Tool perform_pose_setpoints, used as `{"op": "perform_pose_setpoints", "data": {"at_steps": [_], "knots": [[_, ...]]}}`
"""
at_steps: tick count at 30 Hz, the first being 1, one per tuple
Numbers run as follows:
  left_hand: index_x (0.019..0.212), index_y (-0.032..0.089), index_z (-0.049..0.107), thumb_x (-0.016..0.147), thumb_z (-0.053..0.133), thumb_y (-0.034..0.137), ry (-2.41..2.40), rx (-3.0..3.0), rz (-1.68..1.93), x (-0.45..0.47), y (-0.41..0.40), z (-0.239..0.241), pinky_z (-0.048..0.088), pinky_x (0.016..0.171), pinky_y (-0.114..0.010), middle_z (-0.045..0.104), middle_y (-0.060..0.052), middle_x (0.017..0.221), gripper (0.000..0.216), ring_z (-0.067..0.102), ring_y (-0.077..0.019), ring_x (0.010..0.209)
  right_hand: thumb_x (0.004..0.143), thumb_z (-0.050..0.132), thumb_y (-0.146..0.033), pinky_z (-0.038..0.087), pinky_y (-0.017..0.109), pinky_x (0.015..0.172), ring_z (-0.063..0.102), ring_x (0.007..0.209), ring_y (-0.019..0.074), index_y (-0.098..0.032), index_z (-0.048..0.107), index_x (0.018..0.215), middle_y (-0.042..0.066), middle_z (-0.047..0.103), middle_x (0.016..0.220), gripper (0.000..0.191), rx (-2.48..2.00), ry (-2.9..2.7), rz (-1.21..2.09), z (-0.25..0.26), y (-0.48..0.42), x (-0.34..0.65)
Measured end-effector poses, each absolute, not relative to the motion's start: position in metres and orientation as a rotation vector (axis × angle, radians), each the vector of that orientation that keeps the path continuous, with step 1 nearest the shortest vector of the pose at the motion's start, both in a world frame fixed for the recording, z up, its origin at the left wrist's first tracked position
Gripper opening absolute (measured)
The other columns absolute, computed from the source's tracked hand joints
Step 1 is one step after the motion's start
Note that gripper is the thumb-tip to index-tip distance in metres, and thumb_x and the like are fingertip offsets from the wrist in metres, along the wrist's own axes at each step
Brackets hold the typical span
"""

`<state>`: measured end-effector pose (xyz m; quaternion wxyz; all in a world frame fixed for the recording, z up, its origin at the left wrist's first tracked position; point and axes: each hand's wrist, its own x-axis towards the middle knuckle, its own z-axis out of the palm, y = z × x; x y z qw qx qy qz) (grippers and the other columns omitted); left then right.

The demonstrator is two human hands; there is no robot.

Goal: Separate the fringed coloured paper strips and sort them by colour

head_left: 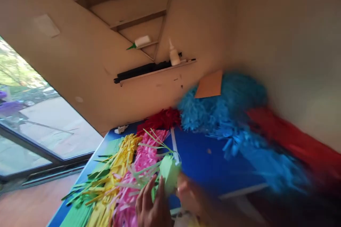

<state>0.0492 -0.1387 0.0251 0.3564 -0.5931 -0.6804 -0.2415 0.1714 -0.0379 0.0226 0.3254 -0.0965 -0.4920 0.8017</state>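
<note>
A pale green fringed strip of paper (168, 173) is held up above the blue table (205, 159), its thin strands fanning to the left. My left hand (153, 204) is closed on its lower left side, fingers pointing upward. At its right edge my right hand (190, 193) grips it, partly smeared by motion. Under and left of my hands lie pink fringed paper (146, 154), yellow fringed paper (105, 184) and green fringed paper (80, 209), side by side.
Blue fringed paper (207, 110) is heaped at the back right, with an orange sheet (210, 85) on top. Red paper (295, 138) runs along the right wall. A small wall shelf (160, 72) carries a white glue bottle (174, 55). A window (53, 113) is at left.
</note>
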Motion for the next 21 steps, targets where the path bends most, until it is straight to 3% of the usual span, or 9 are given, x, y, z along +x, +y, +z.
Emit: {"op": "perform_pose_setpoints", "data": {"at_steps": [3, 11, 14, 18, 21], "knots": [[0.146, 0.03, 0.038, 0.087, 0.049, 0.004, -1.762, -1.612, -0.639, 0.072, -0.124, -0.005, 0.047, 0.095, -0.046, 0.061, -0.011, 0.131, 0.066, 0.057, -0.0301, 0.118, 0.076, 0.058, -0.055, 0.049, 0.044, 0.085, 0.062, 0.098, 0.0278, -0.026, 0.062, 0.107, 0.008, 0.067, 0.102, 0.043, -0.181, -0.896, 2.195, 0.022, -0.026, 0.2], [0.127, 0.016, 0.059, 0.079, 0.041, -0.003, -1.537, -2.041, -0.472, 0.103, -0.066, -0.063, 0.052, 0.099, -0.038, 0.065, -0.01, 0.132, 0.055, 0.059, -0.024, 0.124, 0.075, 0.069, -0.048, 0.046, 0.053, 0.096, 0.061, 0.115, 0.03, -0.027, 0.06, 0.117, 0.008, 0.067, 0.122, 0.048, -0.356, -0.604, 1.92, 0.014, 0.047, 0.317], [0.126, 0.019, 0.06, 0.074, 0.043, -0.001, -1.544, -2.208, -0.439, 0.113, -0.061, -0.083, 0.051, 0.101, -0.038, 0.065, -0.008, 0.132, 0.059, 0.058, -0.023, 0.125, 0.077, 0.065, -0.054, 0.045, 0.055, 0.096, 0.06, 0.115, 0.0319, -0.025, 0.062, 0.116, 0.011, 0.066, 0.122, 0.048, -0.696, -0.717, 1.549, 0.009, 0.054, 0.392], [0.126, 0.023, 0.062, 0.074, 0.048, 0.004, -1.567, -2.271, -0.498, 0.126, -0.068, -0.097, 0.049, 0.101, -0.041, 0.062, -0.009, 0.136, 0.057, 0.053, -0.0269, 0.129, 0.081, 0.067, -0.047, 0.043, 0.05, 0.1, 0.057, 0.115, 0.0306, -0.023, 0.061, 0.118, 0.011, 0.064, 0.121, 0.045, -1.225, -1.069, 0.605, 0.013, 0.022, 0.417], [0.118, 0.026, 0.066, 0.072, 0.048, 0.003, -1.66, -2.201, -0.657, 0.138, -0.075, -0.095, 0.046, 0.103, -0.041, 0.066, -0.004, 0.131, 0.055, 0.055, -0.0244, 0.126, 0.094, 0.055, -0.034, 0.038, 0.045, 0.108, 0.058, 0.116, 0.025, -0.027, 0.065, 0.117, 0.006, 0.068, 0.118, 0.026, -1.037, -1.956, 0.693, 0.012, -0.006, 0.361]]}}
